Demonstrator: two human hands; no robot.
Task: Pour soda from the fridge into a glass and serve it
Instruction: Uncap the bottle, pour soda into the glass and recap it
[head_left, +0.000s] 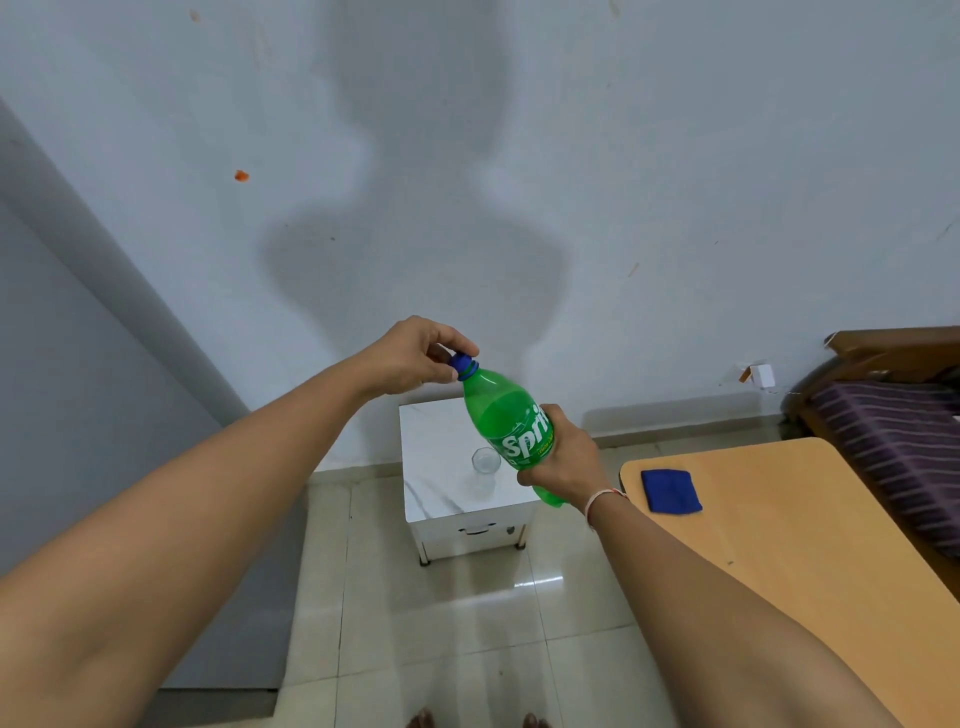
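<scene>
A green Sprite bottle (501, 410) is held tilted in the air, neck up and to the left. My right hand (566, 457) grips its labelled body from the right. My left hand (415, 358) pinches the blue cap (464, 364) at the bottle's mouth. Below the bottle, a clear glass (485, 461) stands upright on a small white marble-topped cabinet (441, 467); it looks empty.
A wooden table (779, 545) with a blue cloth (670, 491) on it is at the right. Behind it is a bed with a striped cover (904, 441). A grey fridge side (78, 389) fills the left. Tiled floor (441, 623) lies between me and the cabinet.
</scene>
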